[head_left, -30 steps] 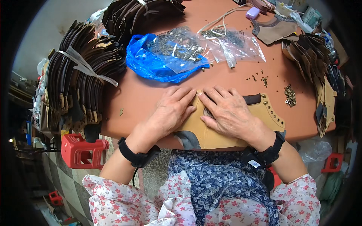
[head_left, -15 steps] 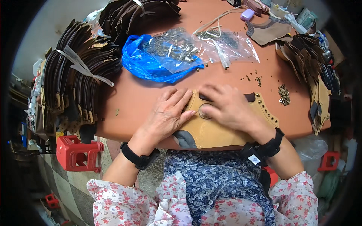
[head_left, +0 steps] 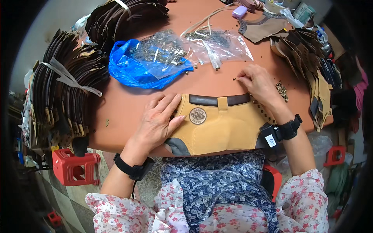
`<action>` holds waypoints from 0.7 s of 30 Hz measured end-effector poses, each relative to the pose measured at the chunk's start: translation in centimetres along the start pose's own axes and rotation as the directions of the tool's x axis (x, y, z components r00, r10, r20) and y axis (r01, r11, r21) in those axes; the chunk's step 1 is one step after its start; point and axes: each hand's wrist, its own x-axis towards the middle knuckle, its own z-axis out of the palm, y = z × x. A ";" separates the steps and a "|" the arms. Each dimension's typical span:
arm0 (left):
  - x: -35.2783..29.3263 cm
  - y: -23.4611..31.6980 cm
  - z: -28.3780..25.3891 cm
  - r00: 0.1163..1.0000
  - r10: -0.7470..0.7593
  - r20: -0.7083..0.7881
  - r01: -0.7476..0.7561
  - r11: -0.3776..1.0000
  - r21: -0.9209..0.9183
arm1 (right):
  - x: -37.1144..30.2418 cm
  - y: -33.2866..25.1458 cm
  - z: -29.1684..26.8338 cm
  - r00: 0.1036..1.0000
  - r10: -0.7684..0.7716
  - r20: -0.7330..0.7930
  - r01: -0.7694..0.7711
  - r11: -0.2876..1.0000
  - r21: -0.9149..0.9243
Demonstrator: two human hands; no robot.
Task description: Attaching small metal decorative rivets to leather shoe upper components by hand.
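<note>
A tan leather shoe upper (head_left: 221, 132) with a dark padded collar, a round patch and dark toe-side corners lies along the table's near edge. My left hand (head_left: 155, 118) rests flat on its left end, fingers stretched out. Beyond its right end, my right hand (head_left: 257, 84) is lowered to the tabletop with thumb and fingertips pinched together; whatever is between them is hidden. A tiny dark brass rivet (head_left: 234, 79) sits just beside those fingertips. A row of metal studs (head_left: 264, 112) runs down the upper's right edge, partly under my right wrist.
A heap of small brass pieces (head_left: 281, 91) lies right of my right hand. Farther back are a blue plastic bag (head_left: 128, 70) and a clear bag of metal fittings (head_left: 233, 46). Tied stacks of uppers (head_left: 74, 85) stand left; more brown uppers (head_left: 299, 54) lie right.
My right hand has left the round patch and moved right and away to the scattered brass pieces, uncovering the collar. My left hand stays on the upper. The whole view has shifted slightly.
</note>
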 end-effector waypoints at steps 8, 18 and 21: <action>0.1 0.1 -0.1 1.000 -0.011 -0.007 0.011 1.000 -0.003 | 0.3 0.3 1.4 0.996 -0.087 0.020 0.089 0.991 -0.098; 0.1 0.2 -0.1 1.000 -0.014 -0.006 0.014 1.000 0.002 | 1.4 1.4 -0.9 0.995 0.078 -0.058 -0.065 0.978 0.199; 0.0 0.1 0.0 1.000 -0.015 -0.017 0.015 1.000 -0.016 | 0.9 2.1 -1.7 0.992 0.122 0.015 -0.123 0.986 0.109</action>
